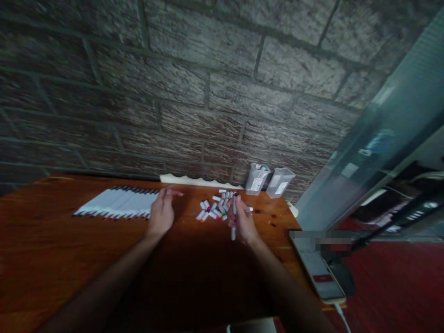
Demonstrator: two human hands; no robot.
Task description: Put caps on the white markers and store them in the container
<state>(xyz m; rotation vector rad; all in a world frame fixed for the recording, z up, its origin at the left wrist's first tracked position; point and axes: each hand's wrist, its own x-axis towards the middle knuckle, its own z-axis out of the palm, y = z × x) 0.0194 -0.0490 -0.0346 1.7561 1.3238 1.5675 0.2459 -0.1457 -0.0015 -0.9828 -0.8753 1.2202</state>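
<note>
My right hand is closed around a marker, which it holds roughly upright in front of the pile of caps. The marker's light barrel sticks out below my fingers. Short white marker caps with coloured ends lie loosely heaped in the middle of the table, partly hidden by that hand. To the left, my left hand is open, fingers stretched forward and nothing seen in it. It rests at the right end of a long row of white markers with dark tips, lying side by side, and covers part of that end.
Two clear plastic containers stand at the table's back right; the left one has something inside. A stone-block wall rises behind the wooden table. A phone with a white cable lies at the right edge.
</note>
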